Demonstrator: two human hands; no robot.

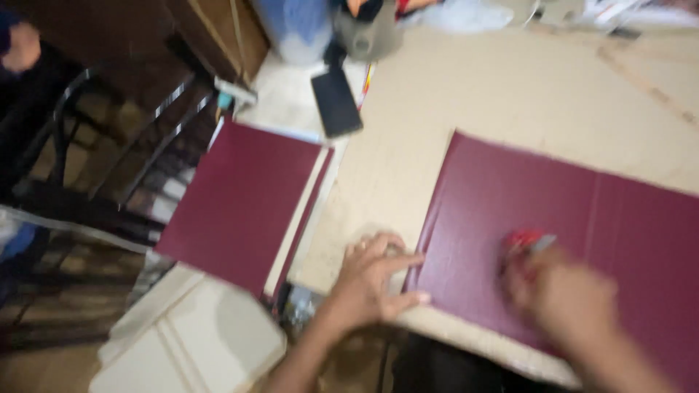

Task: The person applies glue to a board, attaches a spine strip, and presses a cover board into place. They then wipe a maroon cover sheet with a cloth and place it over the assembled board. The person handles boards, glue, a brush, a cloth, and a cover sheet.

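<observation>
A large maroon cover sheet [568,218] lies flat on the cardboard-topped table [466,94] at the right. My left hand [371,280] rests spread at the sheet's lower left corner, fingers touching its edge. My right hand [564,295], blurred by motion, is over the sheet and grips a small red tool with a grey tip [528,244]. A second maroon cover [237,200] with a pale strip along its right side lies to the left, hanging past the table edge.
A black phone [336,102] lies at the table's far left. A grey container [368,33] and a blue-white one [295,25] stand behind it. White boards [196,342] sit below left, a dark metal chair frame [95,145] farther left.
</observation>
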